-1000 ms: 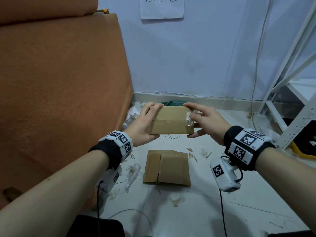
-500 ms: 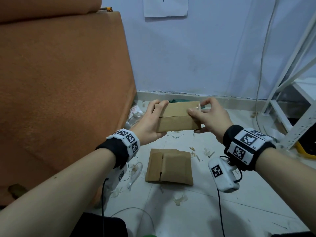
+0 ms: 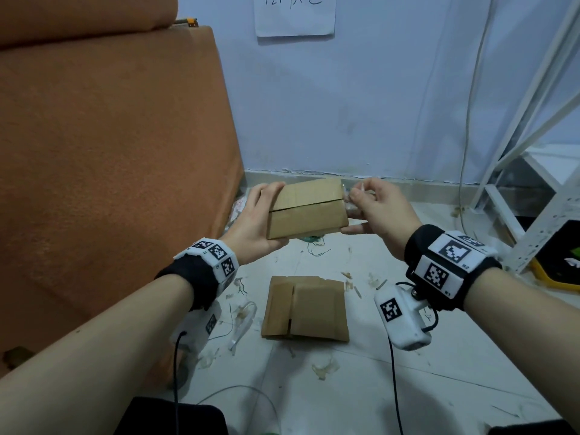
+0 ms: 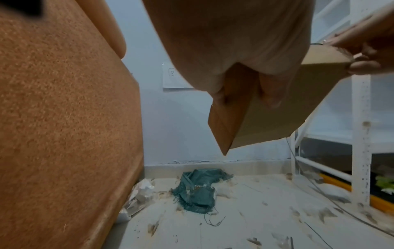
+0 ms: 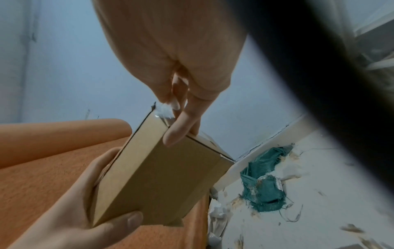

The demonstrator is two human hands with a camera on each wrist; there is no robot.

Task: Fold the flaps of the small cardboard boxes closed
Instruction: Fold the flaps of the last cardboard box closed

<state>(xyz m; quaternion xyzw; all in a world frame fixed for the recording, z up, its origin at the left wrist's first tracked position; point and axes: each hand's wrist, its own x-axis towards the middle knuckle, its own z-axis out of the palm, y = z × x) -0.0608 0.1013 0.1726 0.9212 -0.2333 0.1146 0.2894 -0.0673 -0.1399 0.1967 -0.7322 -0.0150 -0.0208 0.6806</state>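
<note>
The small cardboard box (image 3: 306,210) sits mid-frame, held in the air above the floor (image 3: 376,365), long axis running left-right. The left hand (image 3: 254,227) grips its left end, fingers curled around. The right hand (image 3: 381,215) pinches clear tape (image 3: 348,200) at the right end, nearest the unfinished flap.

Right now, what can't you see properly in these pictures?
- Inside the held box: its flaps hide it in every view.
- Left hand fingertips: behind the box in the head view.
- Paper on the wall: cut off by the head view's top edge.
- Tape scrap by the right hand: too blurred to read.
</note>
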